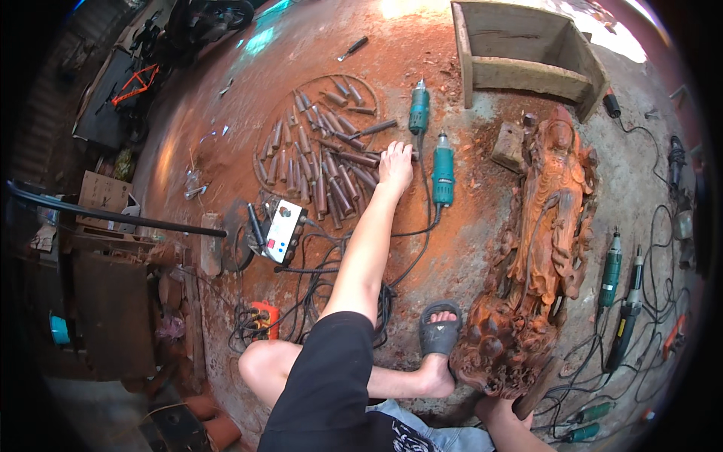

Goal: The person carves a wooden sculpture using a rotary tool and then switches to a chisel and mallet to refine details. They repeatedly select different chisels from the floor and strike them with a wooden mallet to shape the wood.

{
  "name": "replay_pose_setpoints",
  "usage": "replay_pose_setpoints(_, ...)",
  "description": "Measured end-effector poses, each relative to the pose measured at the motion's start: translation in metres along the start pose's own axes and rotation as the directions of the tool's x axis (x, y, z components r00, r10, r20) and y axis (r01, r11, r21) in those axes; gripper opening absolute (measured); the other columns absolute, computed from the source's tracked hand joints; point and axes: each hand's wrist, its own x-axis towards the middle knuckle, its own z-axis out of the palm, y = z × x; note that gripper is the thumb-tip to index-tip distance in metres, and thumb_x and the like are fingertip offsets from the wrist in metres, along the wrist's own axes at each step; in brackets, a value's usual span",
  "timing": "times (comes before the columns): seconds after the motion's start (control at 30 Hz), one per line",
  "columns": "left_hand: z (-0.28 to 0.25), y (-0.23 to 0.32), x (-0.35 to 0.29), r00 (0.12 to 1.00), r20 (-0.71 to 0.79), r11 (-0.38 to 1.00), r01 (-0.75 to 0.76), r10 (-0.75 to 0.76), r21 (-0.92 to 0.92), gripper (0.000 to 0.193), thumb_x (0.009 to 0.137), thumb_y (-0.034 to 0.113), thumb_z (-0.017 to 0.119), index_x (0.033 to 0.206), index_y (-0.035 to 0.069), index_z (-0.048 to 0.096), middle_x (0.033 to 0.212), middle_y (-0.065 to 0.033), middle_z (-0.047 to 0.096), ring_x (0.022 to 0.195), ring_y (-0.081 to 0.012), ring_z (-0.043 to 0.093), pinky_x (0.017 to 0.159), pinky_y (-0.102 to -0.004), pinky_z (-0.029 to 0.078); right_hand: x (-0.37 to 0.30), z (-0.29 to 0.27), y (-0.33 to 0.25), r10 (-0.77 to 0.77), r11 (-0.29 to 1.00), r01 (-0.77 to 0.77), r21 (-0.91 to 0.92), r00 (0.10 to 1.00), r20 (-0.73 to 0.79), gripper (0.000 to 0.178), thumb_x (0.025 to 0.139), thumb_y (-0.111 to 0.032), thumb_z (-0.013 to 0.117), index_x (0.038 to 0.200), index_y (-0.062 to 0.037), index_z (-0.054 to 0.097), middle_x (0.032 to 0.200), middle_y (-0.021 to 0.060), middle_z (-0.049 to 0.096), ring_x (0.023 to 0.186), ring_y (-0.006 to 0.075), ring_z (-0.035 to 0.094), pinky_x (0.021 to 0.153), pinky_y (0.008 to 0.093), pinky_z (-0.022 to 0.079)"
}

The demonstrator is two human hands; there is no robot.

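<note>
- "Nearest item?"
- "Grey sandal (439, 339), just beside a carved statue (556, 241)."
- "Left hand (395, 164)?"
- "Fingers bent over a brown tool handle (364, 160) at the right edge of the tool pile (322, 169); cannot tell whether gripped."
- "Beyond?"
- "Green power tool (419, 109), then a wooden box (527, 77)."

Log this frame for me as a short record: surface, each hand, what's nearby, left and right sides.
Surface: floor strewn with reddish dust
Left hand: left hand over the right edge of a spread of brown rod-like pieces; grip unclear
Right hand: cannot be made out with certainty
Beyond left hand, to its right: two green power tools, corded
Left side: white control box among black cables
Right side: carved wooden figure, lying, head toward the far side
Far right: another green tool
</note>
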Motion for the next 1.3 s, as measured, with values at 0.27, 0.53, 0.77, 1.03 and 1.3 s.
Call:
replay_pose_setpoints(0.27, -0.012, 0.016, 0.054, 0.983, 0.077, 0.907, -0.181, 0.165, 0.379, 0.008, 0.099, 0.017, 0.057, 0.1, 0.015, 0.065, 0.094, -0.0075, 0.071, 0.09, -0.0245, 0.074, 0.079, -0.0473, 0.058, -0.005, -0.025, 0.036, -0.133, 0.972, 0.168, 0.162, 0.969, -0.207, 0.061, 0.08, -0.005, 0.078, 0.134, -0.0059, 0.05, 0.092, 0.0061, 0.064, 0.073, 0.0171, 0.062, 0.061, 0.0341, 0.052)
replay_pose_setpoints(0.53, -0.169, 0.218, 0.013, 0.903, -0.42, 0.733, -0.344, 0.088, -0.587, 0.034, 0.102, 0.021, 0.068, 0.128, 0.008, 0.05, 0.093, -0.0189, 0.074, 0.082, -0.0339, 0.076, 0.07, -0.041, 0.061, -0.107, -0.12, -0.042, -0.513, 0.812, 0.572, -0.116, 0.604, -0.61, 0.056, 0.08, -0.001, 0.082, 0.127, -0.0059, 0.051, 0.088, 0.0053, 0.065, 0.069, 0.015, 0.063, 0.059, 0.0312, 0.052)
replay_pose_setpoints(0.77, -0.237, 0.466, -0.151, 0.77, -0.357, 0.405, -0.598, 0.528, -0.691, 0.024, 0.074, 0.014, 0.076, 0.093, 0.012, 0.062, 0.08, -0.0054, 0.062, 0.076, -0.0241, 0.068, 0.064, -0.0382, 0.057, -0.131, -0.129, -0.11, -0.739, 0.656, 0.623, -0.426, 0.415, -0.531, 0.044, 0.085, 0.005, 0.078, 0.119, -0.006, 0.053, 0.096, 0.0027, 0.063, 0.074, 0.0102, 0.062, 0.065, 0.0272, 0.052)
replay_pose_setpoints(1.03, -0.182, 0.492, -0.146, 0.748, -0.397, 0.336, -0.617, 0.533, -0.712, 0.016, 0.076, 0.021, 0.074, 0.079, 0.011, 0.063, 0.068, -0.0081, 0.064, 0.06, -0.0318, 0.07, 0.052, -0.0439, 0.056, -0.1, -0.133, -0.096, -0.697, 0.711, 0.581, -0.396, 0.514, -0.499, 0.035, 0.084, 0.008, 0.079, 0.111, -0.0038, 0.059, 0.097, 0.0022, 0.066, 0.079, 0.0098, 0.063, 0.07, 0.0251, 0.052)
replay_pose_setpoints(1.3, -0.169, 0.495, -0.134, 0.805, -0.354, 0.438, -0.567, 0.477, -0.698, 0.017, 0.068, 0.027, 0.077, 0.068, 0.012, 0.069, 0.059, -0.0097, 0.067, 0.056, -0.029, 0.071, 0.052, -0.0409, 0.055, -0.105, -0.141, -0.116, -0.663, 0.725, 0.607, -0.324, 0.489, -0.567, 0.035, 0.084, 0.007, 0.079, 0.112, -0.0027, 0.062, 0.098, 0.0038, 0.067, 0.081, 0.0113, 0.064, 0.073, 0.0263, 0.053)
